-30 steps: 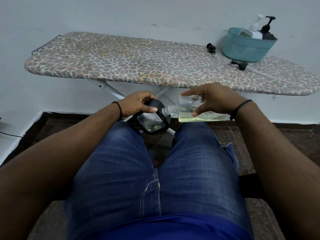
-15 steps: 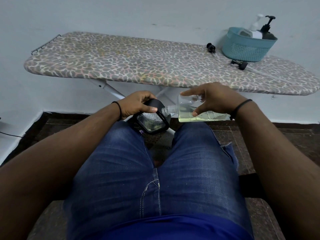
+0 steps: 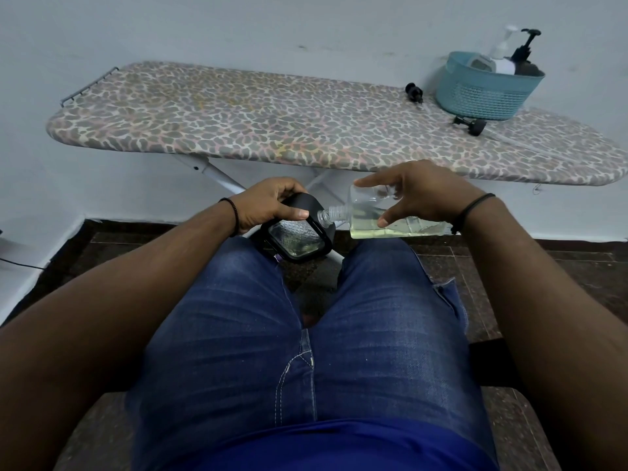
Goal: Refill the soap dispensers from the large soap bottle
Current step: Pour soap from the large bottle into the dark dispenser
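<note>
Two hands, two vessels — left hand grips one black dispenser, right hand one clear bottle.

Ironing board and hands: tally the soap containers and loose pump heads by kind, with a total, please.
Clear bottle held in the right hand: 1
Black dispenser held in the left hand: 1
Pump bottles in the teal basket: 2 (white, black)
Loose black pump heads on the ironing board: 2
Total: 6
</note>
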